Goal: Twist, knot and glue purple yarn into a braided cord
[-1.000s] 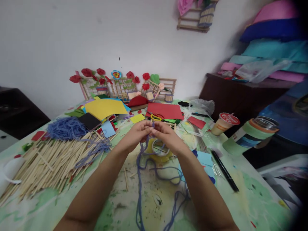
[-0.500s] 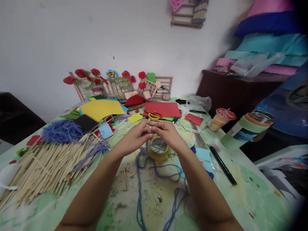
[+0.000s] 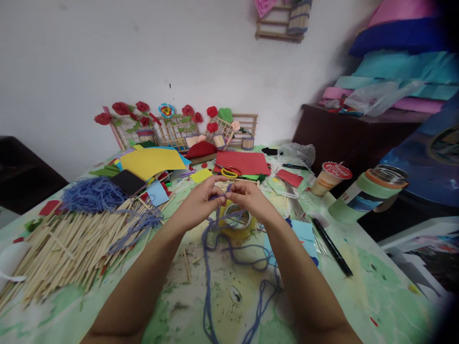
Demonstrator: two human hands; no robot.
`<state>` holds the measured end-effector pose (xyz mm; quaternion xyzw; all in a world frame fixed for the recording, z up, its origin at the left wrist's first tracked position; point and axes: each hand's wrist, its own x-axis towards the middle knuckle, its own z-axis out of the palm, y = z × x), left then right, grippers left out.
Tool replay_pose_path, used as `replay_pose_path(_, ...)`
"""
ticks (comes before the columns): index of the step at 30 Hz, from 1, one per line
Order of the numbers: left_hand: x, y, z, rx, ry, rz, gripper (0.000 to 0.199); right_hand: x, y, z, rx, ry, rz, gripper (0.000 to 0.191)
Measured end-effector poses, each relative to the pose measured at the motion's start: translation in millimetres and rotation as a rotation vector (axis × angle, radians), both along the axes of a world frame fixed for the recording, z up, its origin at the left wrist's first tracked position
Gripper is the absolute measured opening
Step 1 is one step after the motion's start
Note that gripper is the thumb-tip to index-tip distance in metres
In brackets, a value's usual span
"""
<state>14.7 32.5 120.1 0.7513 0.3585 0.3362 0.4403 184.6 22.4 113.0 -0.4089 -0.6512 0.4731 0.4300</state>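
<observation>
My left hand [image 3: 201,201] and my right hand [image 3: 248,198] meet over the middle of the table, fingertips pinched close together. Both are closed on blue-purple yarn [image 3: 207,267], which hangs from the fingers and trails in loose loops toward the front edge. Whether a stick is also between the fingers I cannot make out. Just below the hands lies a roll of clear yellowish tape [image 3: 238,231], partly covered by the yarn and my right hand. Behind the fingertips rest yellow-handled scissors [image 3: 229,173] on red paper [image 3: 244,163].
Thin wooden sticks [image 3: 68,248] are piled at the left, with a heap of yarn [image 3: 93,194] behind them. A drink cup [image 3: 330,178], a green bottle [image 3: 366,196] and a black pen [image 3: 332,247] stand or lie at the right. Stick frames with red flowers [image 3: 179,131] lean on the wall.
My fingers have shifted slightly around the yarn, and a small loop of it now shows between the fingertips. The objects on the table stay where they were.
</observation>
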Motion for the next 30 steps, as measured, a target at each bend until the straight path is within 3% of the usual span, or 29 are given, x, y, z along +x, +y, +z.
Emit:
replay_pose_path(8, 2, -4, 7.6, 0.187, 0.258, 0.132, 0.044, 2, 5, -4.1, 0.088, -0.074, -0.053, 0.016)
replay_pose_path(14, 1, -12, 13.7, 0.408, 0.667, 0.242, 0.028, -1, 12, -14.6, 0.218, -0.17, -0.292, 0.014)
replay_pose_path(17, 11, -28, 14.3, 0.429, 0.789, 0.13, 0.03, -7, 12, -16.0, 0.095, -0.019, -0.339, 0.012)
replay_pose_path(21, 20, -47, 11.3, 0.435, 0.924, -0.172, 0.028, -12, 6, -9.2, -0.098, 0.344, -0.267, 0.016)
replay_pose_path(23, 16, -49, 11.7, 0.422, 0.919, -0.318, 0.027, -11, 4, -5.6, -0.147, 0.47, -0.205, 0.021)
replay_pose_path(25, 6, -42, 13.7, 0.381, 0.829, -0.351, 0.029, -9, 2, -3.7, -0.163, 0.515, -0.15, 0.025)
replay_pose_path(27, -4, -29, 14.9, 0.339, 0.679, -0.233, 0.032, -9, 0, -3.3, -0.148, 0.47, -0.115, 0.025)
replay_pose_path(30, -12, -7, 10.8, 0.24, 0.313, 0.053, 0.032, -14, -4, -3.5, -0.098, 0.324, -0.086, 0.024)
